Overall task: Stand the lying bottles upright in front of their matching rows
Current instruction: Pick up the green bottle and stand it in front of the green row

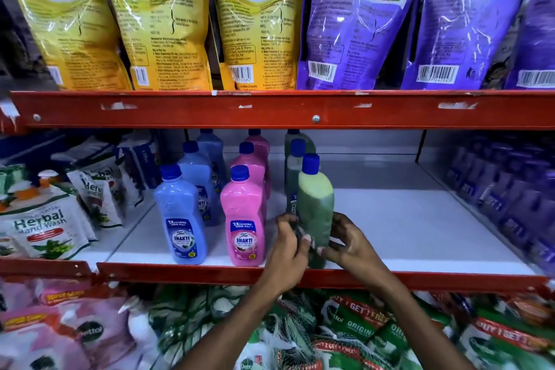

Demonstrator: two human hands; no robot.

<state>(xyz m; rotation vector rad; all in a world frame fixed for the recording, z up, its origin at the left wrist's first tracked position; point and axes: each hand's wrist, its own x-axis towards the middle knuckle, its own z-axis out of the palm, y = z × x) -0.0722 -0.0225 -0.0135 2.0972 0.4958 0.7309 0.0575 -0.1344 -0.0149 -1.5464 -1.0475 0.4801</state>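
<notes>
At the shelf's (420, 237) red front lip, the left hand (289, 245) and right hand (348, 242) clasp the green bottle (315, 207) upright, fronting the green row (295, 159). Bare white shelf lies open rightward; pink bottle (244, 219) stands just left.

Green bottle (316, 207) upright at shelf front, blue-capped, heading green row (295, 159)

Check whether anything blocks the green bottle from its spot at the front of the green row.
Nothing visible does. The green plastic bottle with a blue cap already stands before its row, held by the left hand and right hand.
</notes>
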